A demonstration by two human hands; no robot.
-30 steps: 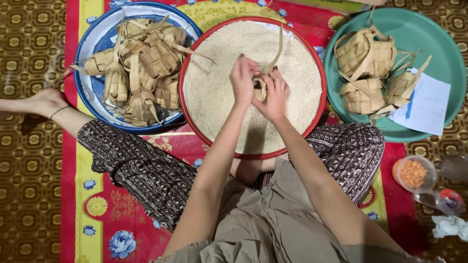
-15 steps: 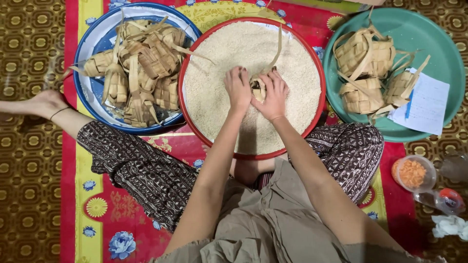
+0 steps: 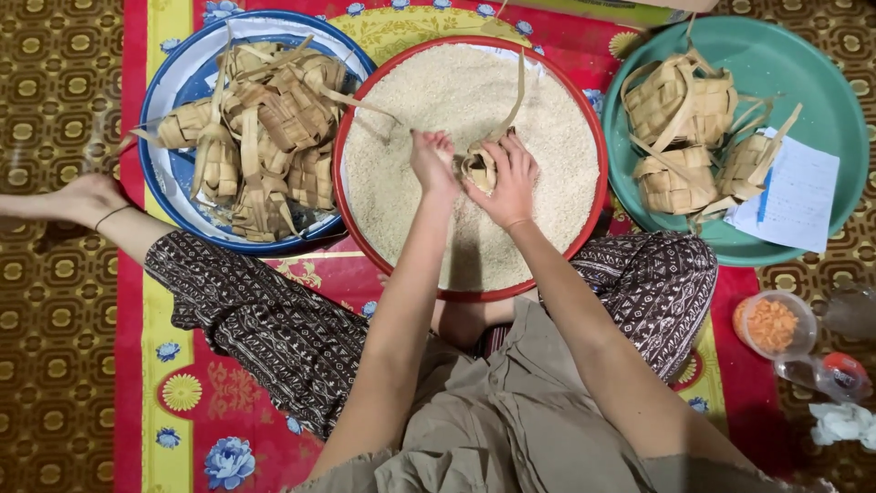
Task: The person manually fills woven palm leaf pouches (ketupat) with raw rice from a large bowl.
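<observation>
Floor scene, seen from above. Brown-and-gold patterned carpet (image 3: pixel 55 365) underneath, with a red and yellow flowered mat (image 3: pixel 182 393) spread on it; person sits cross-legged in dark patterned trousers (image 3: pixel 274 319).

Three round vessels in a row on the mat. Left: blue-rimmed round tray (image 3: pixel 164 91) heaped with empty woven palm-leaf pouches (image 3: pixel 265 128), loose strips sticking out. Middle: red-rimmed round tray (image 3: pixel 584 119) full of white uncooked rice (image 3: pixel 429 82). Right: green round plastic basin (image 3: pixel 803 91) holding a few fuller woven leaf pouches (image 3: pixel 680 137) and a white paper sheet (image 3: pixel 794 196) resting against its rim.

Small clear plastic cup with orange contents (image 3: pixel 774 324) stands on the mat at far right; crumpled white tissue (image 3: pixel 839 422) near it.

One small woven palm-leaf pouch (image 3: pixel 478 167) sits over the rice tray, centre, with a long leaf strip rising from it. Right hand (image 3: pixel 511 187) curls around it, cradling it from the side. Left hand (image 3: pixel 432 162) is bunched, fingertips pressed together just beside the pouch's opening; possibly pinching rice, too small to tell.
</observation>
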